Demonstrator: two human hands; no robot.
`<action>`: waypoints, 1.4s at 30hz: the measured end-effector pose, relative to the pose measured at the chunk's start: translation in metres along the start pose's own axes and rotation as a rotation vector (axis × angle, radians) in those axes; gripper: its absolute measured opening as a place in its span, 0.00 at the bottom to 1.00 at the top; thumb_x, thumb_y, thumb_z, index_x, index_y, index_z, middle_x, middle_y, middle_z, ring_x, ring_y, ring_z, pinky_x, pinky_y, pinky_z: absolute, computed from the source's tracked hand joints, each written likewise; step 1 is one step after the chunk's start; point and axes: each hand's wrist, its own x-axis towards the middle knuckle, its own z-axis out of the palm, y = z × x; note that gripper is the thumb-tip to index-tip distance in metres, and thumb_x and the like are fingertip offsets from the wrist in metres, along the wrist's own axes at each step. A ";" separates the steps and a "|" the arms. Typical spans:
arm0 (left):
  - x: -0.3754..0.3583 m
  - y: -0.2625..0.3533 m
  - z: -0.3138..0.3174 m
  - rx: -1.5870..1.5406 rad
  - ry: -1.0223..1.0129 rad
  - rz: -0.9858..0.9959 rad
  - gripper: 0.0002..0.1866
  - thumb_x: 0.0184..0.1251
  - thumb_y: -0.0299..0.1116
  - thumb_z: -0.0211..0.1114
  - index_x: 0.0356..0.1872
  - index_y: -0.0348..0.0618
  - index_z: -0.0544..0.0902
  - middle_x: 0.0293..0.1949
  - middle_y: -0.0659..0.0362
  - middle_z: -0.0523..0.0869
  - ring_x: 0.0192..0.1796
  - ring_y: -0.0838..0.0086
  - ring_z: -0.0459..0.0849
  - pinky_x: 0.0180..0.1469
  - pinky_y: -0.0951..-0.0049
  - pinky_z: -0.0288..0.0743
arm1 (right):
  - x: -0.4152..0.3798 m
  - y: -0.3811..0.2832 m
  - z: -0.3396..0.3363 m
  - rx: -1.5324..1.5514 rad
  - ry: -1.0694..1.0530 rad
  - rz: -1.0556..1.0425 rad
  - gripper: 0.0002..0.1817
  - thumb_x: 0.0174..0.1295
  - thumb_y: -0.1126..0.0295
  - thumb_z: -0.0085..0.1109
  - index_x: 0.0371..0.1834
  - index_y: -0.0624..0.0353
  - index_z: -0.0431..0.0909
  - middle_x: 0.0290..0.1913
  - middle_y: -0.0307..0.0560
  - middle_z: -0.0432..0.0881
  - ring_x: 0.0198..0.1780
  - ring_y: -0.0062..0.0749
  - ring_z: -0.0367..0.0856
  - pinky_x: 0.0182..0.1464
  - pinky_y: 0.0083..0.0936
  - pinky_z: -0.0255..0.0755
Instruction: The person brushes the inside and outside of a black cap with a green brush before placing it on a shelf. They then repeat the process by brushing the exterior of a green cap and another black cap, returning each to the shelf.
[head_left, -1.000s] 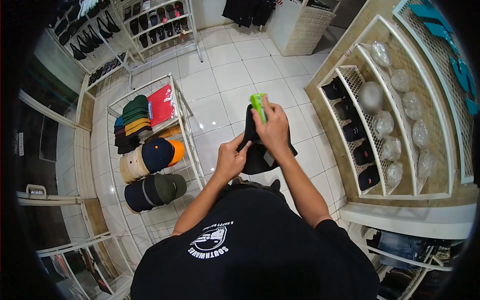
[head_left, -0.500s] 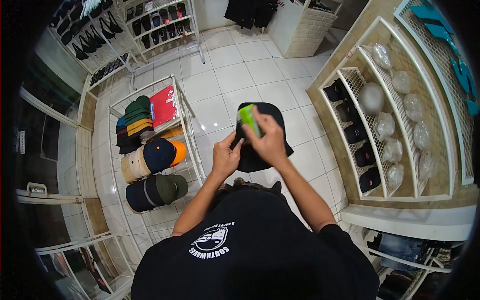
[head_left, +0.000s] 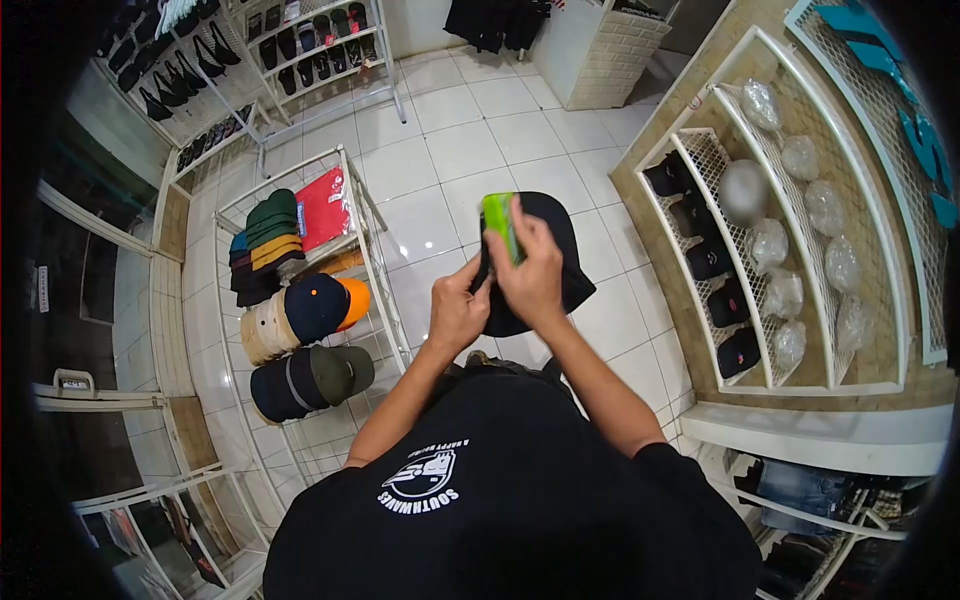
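White tiles cover the floor (head_left: 455,155), with a wall shelf (head_left: 810,391) on the right and a white metal rack (head_left: 377,262) on the left. Between them, held up above the tiles, is a black cap (head_left: 556,228), slightly farther right and forward than half a second ago. The left hand (head_left: 458,308) pinches its left edge between thumb and fingers; the right hand (head_left: 533,278) grips a bright green item (head_left: 496,212), too blurred to identify. That item now stands straighter and farther forward, along the cap's left side, so handling seems to be shifting toward the cap's front.
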 end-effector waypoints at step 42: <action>0.001 -0.002 -0.003 0.000 -0.061 -0.091 0.18 0.68 0.19 0.63 0.58 0.33 0.84 0.33 0.42 0.89 0.39 0.85 0.83 0.39 0.72 0.79 | -0.020 0.004 0.001 0.057 0.021 0.042 0.33 0.65 0.64 0.73 0.72 0.64 0.77 0.47 0.60 0.83 0.44 0.50 0.87 0.47 0.37 0.81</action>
